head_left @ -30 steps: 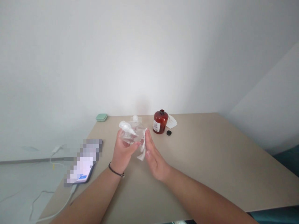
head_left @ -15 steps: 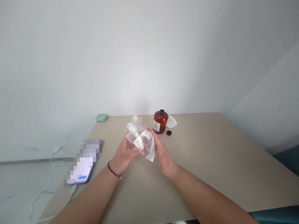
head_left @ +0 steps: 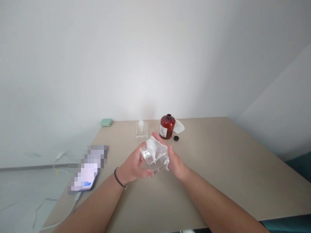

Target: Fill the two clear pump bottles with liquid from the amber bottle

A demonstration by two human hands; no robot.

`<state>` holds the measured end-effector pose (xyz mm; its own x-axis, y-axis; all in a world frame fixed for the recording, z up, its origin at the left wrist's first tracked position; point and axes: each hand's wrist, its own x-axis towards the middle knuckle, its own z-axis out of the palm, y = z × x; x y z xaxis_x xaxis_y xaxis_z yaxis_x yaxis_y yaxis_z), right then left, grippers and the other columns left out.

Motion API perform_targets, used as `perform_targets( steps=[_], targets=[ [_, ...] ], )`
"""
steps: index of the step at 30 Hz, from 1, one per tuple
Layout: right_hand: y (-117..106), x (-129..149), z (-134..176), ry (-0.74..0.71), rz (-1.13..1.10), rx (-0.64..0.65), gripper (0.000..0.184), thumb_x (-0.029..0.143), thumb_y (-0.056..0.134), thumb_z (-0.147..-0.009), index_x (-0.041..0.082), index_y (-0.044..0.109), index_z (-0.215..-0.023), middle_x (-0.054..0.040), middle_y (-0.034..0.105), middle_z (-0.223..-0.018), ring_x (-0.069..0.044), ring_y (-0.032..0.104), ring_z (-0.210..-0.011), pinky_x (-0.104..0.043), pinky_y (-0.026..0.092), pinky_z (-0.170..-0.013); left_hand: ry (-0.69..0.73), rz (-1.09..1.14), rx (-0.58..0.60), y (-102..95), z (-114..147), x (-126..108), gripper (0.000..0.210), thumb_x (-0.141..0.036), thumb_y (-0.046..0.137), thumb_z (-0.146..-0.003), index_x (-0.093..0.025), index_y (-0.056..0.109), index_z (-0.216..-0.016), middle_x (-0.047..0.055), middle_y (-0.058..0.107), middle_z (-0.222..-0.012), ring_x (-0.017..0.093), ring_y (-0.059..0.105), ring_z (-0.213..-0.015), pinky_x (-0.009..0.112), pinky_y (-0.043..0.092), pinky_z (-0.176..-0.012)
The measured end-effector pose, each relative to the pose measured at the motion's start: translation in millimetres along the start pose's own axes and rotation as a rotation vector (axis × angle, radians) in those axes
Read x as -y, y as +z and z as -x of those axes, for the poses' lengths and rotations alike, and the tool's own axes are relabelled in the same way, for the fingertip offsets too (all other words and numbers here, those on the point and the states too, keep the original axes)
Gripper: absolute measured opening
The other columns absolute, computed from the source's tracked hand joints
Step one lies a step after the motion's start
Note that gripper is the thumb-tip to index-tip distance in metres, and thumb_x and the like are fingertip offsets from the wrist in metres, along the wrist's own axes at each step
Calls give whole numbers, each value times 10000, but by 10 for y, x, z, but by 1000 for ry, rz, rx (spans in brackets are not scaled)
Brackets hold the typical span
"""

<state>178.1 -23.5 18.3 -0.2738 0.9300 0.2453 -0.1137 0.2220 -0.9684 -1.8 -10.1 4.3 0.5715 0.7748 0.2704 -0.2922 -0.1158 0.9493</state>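
Note:
My left hand [head_left: 136, 165] is closed around a clear, square-sided pump bottle [head_left: 155, 163] with a white top, tilted above the desk. In my right hand [head_left: 177, 163] is a white tissue [head_left: 167, 160], pressed against the bottle's right side. Part of the tissue is hidden behind the bottle. Farther back, a similar clear square bottle [head_left: 142, 131] with a white top stands upright. An uncapped amber bottle [head_left: 167, 126] with a white label is right of it, and a small black cap [head_left: 176, 138] lies beside the amber bottle.
Behind the amber bottle lies a crumpled white paper [head_left: 179, 127]. A green case [head_left: 106, 122] sits at the back left of the desk [head_left: 218, 168]. At the left edge is a phone [head_left: 88, 170] with a white cable [head_left: 65, 218] attached.
The held bottle has been turned from lying sideways to more upright and shifted slightly right and nearer me. The bottle behind it now shows fully. The tissue stays against its side.

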Motion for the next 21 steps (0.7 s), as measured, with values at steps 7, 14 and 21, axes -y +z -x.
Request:
perform_targets(
  steps=[7, 14, 21],
  targets=[
    [0, 44, -61, 233, -372, 96, 788, 806, 372, -844, 275, 546, -1399, -51, 541, -1473, -295, 426, -1411, -487, 258, -1191, 245, -564, -126, -13, 27, -51, 909, -377, 869, -509, -281, 486, -1328, 117, 356, -1410, 417, 325, -1378, 607, 264, -1158],
    [28, 83, -68, 373, -480, 87, 761, 806, 439, -818, 229, 652, -1267, -77, 726, -1204, -287, 637, -1164, -452, 371, -1098, 343, -1004, -152, -13, 80, -143, 944, -332, 811, -482, -230, 428, -1339, 156, 263, -1448, 455, 318, -1371, 606, 357, -1107],
    [122, 159, -85, 548, -713, 71, 704, 709, 324, -929, 139, 731, -1003, -89, 773, -905, -250, 706, -924, -356, 497, -914, 470, -1030, -243, -1, 55, -177, 867, -400, 768, -554, -220, 425, -1330, 165, 421, -1391, 415, 462, -1289, 590, 405, -1076]
  ],
)
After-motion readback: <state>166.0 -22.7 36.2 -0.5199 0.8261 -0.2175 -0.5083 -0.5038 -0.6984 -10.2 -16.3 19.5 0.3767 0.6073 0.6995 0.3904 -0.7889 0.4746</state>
